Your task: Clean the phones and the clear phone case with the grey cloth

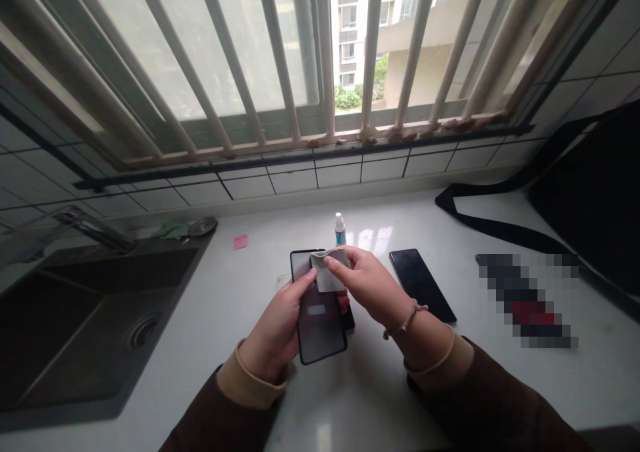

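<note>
**Counter:** white countertop (380,399), dark sink (95,319) at 9 o'clock, black bag (585,185) at 2 o'clock
**Left hand (275,332):** wrapped around the lower part of a black-framed smartphone (320,325), gripping it above the counter at centre
**Right hand (370,285):** wrist turned inward, thumb and fingers pinching a grey cloth (327,272) against the smartphone's upper screen
**Nearby:** small spray bottle (340,231) at 12 o'clock, second black phone (421,285) at 3 o'clock
</note>
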`<state>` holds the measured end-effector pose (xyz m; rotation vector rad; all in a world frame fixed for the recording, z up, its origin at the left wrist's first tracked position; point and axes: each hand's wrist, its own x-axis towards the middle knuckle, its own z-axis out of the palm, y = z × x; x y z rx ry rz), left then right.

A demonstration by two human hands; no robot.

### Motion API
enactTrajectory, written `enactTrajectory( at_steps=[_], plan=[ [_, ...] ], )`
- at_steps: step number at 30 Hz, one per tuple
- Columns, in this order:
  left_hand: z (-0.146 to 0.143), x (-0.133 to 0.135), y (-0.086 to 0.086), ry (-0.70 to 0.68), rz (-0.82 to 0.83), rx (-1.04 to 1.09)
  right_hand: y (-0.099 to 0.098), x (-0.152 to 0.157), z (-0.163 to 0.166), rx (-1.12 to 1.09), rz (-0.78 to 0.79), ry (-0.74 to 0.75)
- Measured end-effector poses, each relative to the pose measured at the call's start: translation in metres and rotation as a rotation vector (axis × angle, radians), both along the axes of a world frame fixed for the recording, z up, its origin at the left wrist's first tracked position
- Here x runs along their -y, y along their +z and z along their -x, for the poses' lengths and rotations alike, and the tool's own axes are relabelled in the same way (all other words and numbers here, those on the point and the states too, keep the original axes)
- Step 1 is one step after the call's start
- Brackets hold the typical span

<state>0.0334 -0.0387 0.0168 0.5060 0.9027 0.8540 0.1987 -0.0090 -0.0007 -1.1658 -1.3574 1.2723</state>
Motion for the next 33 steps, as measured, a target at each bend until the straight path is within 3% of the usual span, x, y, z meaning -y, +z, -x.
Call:
enactTrajectory(
  at_steps=[3,5,9,11,14,17,18,22,28,33],
  plan=[
    [0.001,0.0,-0.001,-0.037,0.038,0.031,-0.007,-0.004,-0.001,-0.042,0.051,-0.038],
    [0.003,0.0,-0.001,-0.075,0.054,0.058,-0.01,-0.007,-0.005,-0.079,0.048,-0.152],
    [0.003,0.002,0.001,-0.143,0.03,0.06,-0.002,-0.009,-0.018,0.037,-0.15,-0.54],
    [0.001,0.004,0.001,-0.163,0.018,0.055,0.005,-0.006,-0.02,0.21,-0.304,-0.614],
    [-0.002,0.007,-0.002,-0.192,-0.012,0.052,0.006,0.002,-0.013,0.477,-0.491,-0.416],
    [-0.005,0.008,-0.009,-0.158,-0.035,0.027,-0.007,0.006,0.003,0.685,-0.611,-0.098],
    [-0.006,0.008,-0.011,-0.13,-0.039,0.023,-0.012,0.007,0.007,0.732,-0.641,-0.059],
    [-0.012,0.006,-0.014,-0.048,-0.067,0.061,-0.024,0.007,0.014,0.766,-0.73,-0.064],
    [-0.017,0.0,-0.017,0.202,-0.206,0.111,-0.019,0.012,0.021,0.666,-0.858,-0.024],
    [-0.014,-0.001,-0.023,0.28,-0.184,0.082,-0.014,0.017,0.025,0.545,-0.839,0.01]
  ],
)
